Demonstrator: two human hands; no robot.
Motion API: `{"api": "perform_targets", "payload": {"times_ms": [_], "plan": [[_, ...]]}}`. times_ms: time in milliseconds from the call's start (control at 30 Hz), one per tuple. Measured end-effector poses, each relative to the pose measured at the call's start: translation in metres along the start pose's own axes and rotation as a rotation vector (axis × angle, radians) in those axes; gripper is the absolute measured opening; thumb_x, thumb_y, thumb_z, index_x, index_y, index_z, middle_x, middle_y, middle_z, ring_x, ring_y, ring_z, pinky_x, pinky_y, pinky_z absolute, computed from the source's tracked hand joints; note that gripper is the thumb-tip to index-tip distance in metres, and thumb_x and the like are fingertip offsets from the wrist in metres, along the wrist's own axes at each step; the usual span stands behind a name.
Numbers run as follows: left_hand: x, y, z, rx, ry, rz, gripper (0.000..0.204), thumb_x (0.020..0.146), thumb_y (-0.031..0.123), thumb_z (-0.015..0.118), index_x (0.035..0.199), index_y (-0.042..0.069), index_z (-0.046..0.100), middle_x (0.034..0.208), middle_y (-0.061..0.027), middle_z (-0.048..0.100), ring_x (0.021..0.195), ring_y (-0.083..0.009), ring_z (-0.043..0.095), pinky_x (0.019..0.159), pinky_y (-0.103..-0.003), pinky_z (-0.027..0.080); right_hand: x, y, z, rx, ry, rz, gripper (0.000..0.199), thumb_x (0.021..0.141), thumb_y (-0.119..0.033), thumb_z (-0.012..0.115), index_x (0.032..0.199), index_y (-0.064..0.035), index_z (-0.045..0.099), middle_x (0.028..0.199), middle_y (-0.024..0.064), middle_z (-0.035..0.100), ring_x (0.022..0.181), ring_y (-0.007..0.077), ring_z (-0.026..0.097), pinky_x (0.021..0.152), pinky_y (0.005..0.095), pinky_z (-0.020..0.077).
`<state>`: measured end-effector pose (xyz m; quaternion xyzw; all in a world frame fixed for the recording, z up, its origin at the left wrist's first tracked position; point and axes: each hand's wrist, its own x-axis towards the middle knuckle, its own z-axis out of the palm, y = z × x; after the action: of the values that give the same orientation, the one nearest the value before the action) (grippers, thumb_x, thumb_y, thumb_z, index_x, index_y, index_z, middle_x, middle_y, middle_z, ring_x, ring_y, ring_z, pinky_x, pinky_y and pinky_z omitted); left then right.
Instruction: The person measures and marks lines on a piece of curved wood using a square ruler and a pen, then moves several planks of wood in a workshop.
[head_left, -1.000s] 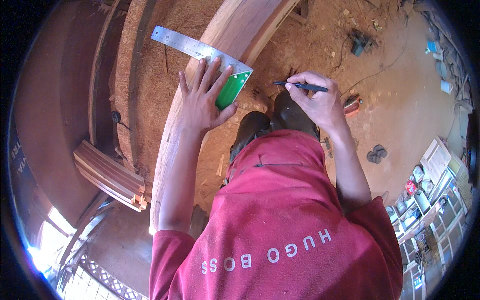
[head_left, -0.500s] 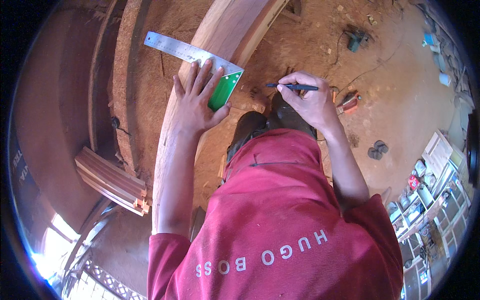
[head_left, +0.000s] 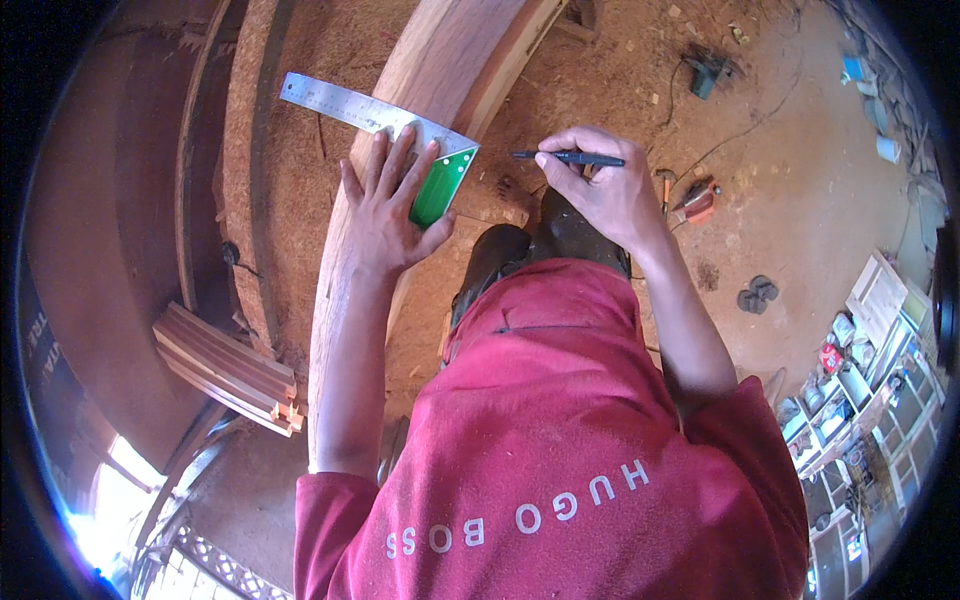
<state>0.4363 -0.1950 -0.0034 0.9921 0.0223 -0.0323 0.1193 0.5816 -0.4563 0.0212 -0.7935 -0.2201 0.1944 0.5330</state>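
My left hand [head_left: 388, 205] lies flat with fingers spread, pressing a try square [head_left: 436, 188] onto a long curved wooden beam [head_left: 440, 70]. The square's metal blade crosses the beam, and its green stock lies along the beam's right edge beside my thumb. To the right, my right hand [head_left: 605, 185] pinches a dark pen [head_left: 585, 158]. The pen's tip points left toward the square's corner, a short gap away and not touching it or the wood.
Stacked curved wood strips [head_left: 225, 365] lie at the left, near another long timber [head_left: 255, 180]. A corded power tool [head_left: 705, 78], a red-orange tool [head_left: 698, 203] and a pair of shoes [head_left: 757, 294] rest on the dusty floor. Shelving with containers [head_left: 840, 400] stands at the far right.
My right hand has moved slightly left and up, bringing the pen tip closer to the square's corner. My left hand stays on the square, and the view has shifted a little.
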Motion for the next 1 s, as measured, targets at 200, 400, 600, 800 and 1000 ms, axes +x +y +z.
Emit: {"api": "perform_targets", "payload": {"times_ms": [200,400,600,800,1000], "plan": [[-0.002,-0.002,0.003,-0.016,0.014,-0.023,0.087,0.080,0.055,0.069,0.160,0.031,0.044,0.171,-0.0061,0.033,0.160,-0.0340,0.022,0.123,-0.073,0.006,0.026,-0.014,0.012,0.007,0.006,-0.008,0.016,0.091,-0.016,0.078,0.099,-0.0020,0.076,0.092,0.0115,0.075,0.079,0.0210,0.073,0.071,0.0334,0.0562],[-0.001,-0.002,0.003,-0.013,0.016,-0.002,0.087,0.080,0.057,0.069,0.159,0.031,0.045,0.170,-0.0071,0.034,0.159,-0.0361,0.025,0.121,-0.075,0.007,0.064,-0.013,0.053,-0.014,0.024,-0.248,0.016,0.092,-0.025,0.076,0.100,-0.0112,0.078,0.096,0.0067,0.078,0.085,0.0279,0.076,0.074,0.0378,0.0596],[-0.005,-0.006,0.005,-0.049,0.049,-0.011,0.087,0.081,0.064,0.068,0.159,0.032,0.046,0.169,-0.0067,0.036,0.159,-0.0364,0.026,0.121,-0.076,0.005,0.083,-0.020,0.070,-0.097,-0.013,-0.271,0.017,0.092,-0.028,0.077,0.099,-0.0122,0.079,0.093,0.0084,0.078,0.084,0.0291,0.076,0.073,0.0392,0.0598],[-0.003,-0.006,0.006,-0.058,0.042,-0.007,0.087,0.081,0.066,0.066,0.159,0.033,0.046,0.169,-0.0044,0.036,0.159,-0.0362,0.026,0.121,-0.075,0.005,0.088,-0.023,0.069,-0.184,-0.065,-0.314,0.017,0.093,-0.020,0.078,0.103,-0.0064,0.078,0.093,0.0102,0.078,0.083,0.0242,0.077,0.074,0.0329,0.0582],[-0.005,-0.006,0.005,-0.036,0.039,-0.024,0.087,0.081,0.069,0.064,0.158,0.035,0.046,0.169,-0.0028,0.036,0.158,-0.0346,0.027,0.122,-0.075,0.005,0.071,-0.046,0.035,-0.322,-0.178,-0.245,0.019,0.091,-0.023,0.077,0.098,-0.0059,0.077,0.092,0.0110,0.077,0.083,0.0266,0.077,0.072,0.0359,0.0579]]}}
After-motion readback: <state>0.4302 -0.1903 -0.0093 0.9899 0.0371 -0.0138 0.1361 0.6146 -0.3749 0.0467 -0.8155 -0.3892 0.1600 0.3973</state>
